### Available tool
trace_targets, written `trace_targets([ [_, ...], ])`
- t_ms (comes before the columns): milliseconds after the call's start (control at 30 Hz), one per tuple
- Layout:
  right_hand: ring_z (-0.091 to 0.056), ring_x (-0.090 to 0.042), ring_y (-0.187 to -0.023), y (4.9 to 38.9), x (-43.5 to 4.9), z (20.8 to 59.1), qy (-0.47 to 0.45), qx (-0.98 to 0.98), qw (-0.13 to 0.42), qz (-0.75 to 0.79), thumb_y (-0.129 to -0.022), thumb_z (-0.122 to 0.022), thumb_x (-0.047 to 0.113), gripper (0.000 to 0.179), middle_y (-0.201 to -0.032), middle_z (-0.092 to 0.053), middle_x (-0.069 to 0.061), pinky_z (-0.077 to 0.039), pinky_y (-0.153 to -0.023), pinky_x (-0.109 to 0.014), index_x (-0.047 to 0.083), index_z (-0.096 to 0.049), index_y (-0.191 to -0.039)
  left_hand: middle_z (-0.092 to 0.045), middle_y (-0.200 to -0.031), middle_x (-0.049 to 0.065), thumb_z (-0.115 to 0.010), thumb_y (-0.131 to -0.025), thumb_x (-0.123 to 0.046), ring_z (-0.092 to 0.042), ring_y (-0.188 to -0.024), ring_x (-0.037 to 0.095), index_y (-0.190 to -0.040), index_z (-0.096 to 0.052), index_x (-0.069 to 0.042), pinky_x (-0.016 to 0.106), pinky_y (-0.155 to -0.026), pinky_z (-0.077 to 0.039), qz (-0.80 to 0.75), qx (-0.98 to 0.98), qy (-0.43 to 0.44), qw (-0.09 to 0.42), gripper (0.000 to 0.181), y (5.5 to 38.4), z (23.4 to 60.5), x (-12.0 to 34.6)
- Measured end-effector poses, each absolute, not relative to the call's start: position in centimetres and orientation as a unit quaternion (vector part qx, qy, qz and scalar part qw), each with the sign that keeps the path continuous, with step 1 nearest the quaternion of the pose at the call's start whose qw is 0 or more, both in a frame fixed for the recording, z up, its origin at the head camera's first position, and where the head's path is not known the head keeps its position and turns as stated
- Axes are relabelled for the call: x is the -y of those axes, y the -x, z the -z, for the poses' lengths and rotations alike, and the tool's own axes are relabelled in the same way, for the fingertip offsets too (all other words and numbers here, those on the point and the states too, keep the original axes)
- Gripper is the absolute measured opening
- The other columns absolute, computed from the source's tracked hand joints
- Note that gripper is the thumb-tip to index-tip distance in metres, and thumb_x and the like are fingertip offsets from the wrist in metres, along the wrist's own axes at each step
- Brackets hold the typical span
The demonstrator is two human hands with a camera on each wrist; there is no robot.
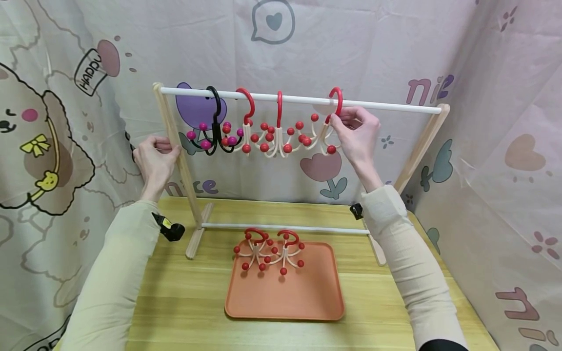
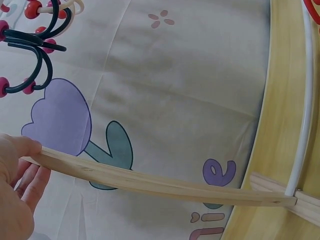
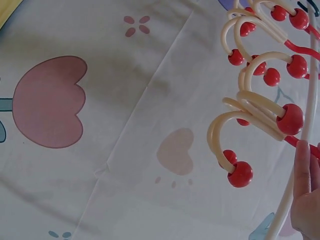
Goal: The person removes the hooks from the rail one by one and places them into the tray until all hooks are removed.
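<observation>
Below, an orange tray (image 1: 290, 297) holds two hangers (image 1: 285, 250) (left fingers (image 2: 37, 187) grip a post (image 1: 186, 180), right fingers (image 1: 357, 115) pinch another hanger (image 1: 324, 132)).

Head cam's up high, facing forward and down, far enough back to fit pretty much the whole rack (image 1: 300, 99). Left wrist cam is way closer, rolled sideways, facing the curtain (image 2: 190, 75) past a wooden post (image 2: 150, 181) the head view shares. Right wrist's sideways too, right by a red-beaded hanger (image 3: 267, 127) head also catches.
</observation>
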State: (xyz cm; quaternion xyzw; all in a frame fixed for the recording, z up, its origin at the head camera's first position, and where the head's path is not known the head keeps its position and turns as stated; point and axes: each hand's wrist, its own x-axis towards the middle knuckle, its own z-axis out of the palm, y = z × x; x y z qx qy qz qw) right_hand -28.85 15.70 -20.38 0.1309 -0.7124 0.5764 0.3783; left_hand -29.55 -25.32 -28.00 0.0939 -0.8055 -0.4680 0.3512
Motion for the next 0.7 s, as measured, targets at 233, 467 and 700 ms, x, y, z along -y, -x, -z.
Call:
trace_targets([
  [233,-0.068,-0.004,-0.069,28.5,-16.5,20.9,-0.145,0.679,0.401,-0.598,-0.087,-0.073,0.006,0.016,-0.082,-0.071,0.004,-0.056,-0.073,-0.014,-0.005,-0.072,-0.098,-0.052,-0.073,-0.027,-0.073,-0.087,-0.014,-0.048,-0.133,0.025,-0.110,-0.067,-0.001,0.039,-0.113,-0.025,0.470,0.806,-0.096,0.347,0.028,29.5,27.9,25.3],
  [467,-0.069,-0.003,-0.071,28.1,-17.3,20.9,-0.156,0.655,0.426,-0.605,-0.087,-0.075,0.007,0.021,-0.080,-0.070,0.015,-0.056,-0.071,-0.014,-0.009,-0.070,-0.099,-0.049,-0.072,-0.029,-0.073,-0.087,-0.014,-0.049,-0.130,0.025,-0.109,-0.067,-0.002,0.038,-0.113,-0.025,0.469,0.806,-0.097,0.349,0.026,29.5,28.0,25.3],
  [700,-0.072,-0.008,-0.069,27.3,-18.5,21.5,-0.147,0.642,0.415,-0.628,-0.086,-0.076,0.008,0.009,-0.080,-0.074,0.011,-0.056,-0.061,-0.018,0.002,-0.072,-0.091,-0.046,-0.067,-0.034,-0.074,-0.087,-0.015,-0.048,-0.114,0.020,-0.107,-0.068,-0.003,0.037,-0.112,-0.025,0.461,0.807,-0.099,0.356,0.025,29.5,28.0,25.2],
])
